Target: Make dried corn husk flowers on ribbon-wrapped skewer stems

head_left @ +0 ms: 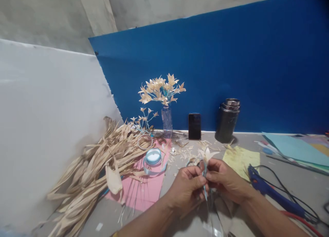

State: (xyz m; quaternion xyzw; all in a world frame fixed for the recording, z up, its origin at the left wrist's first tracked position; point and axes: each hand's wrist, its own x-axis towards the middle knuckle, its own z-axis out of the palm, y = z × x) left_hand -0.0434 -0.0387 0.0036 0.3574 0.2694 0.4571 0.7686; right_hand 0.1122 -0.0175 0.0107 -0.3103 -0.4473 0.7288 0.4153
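Our left hand [185, 186] and right hand [227, 178] pinch the blue stem [205, 192], likely safest for the seemingly light, fragile flower [207, 155].

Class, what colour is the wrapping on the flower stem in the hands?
Light blue; the wrapping shows best in the head view.

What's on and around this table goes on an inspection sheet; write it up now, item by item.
Surface: grey table, partly covered by pink paper and yellow paper.
Job's things: pale flower on a blue stem; blue tape.
Clutter: heaped dried leaves, pale scraps, phone, flask.
Hands: left hand, fingers pinching the stem; right hand, fingers just below the flower, grip partly hidden.
Cables: black cord beside the glue gun; red cord, lower right.
Surroundings: blue panel behind, white panel at left; other people: nothing seen.
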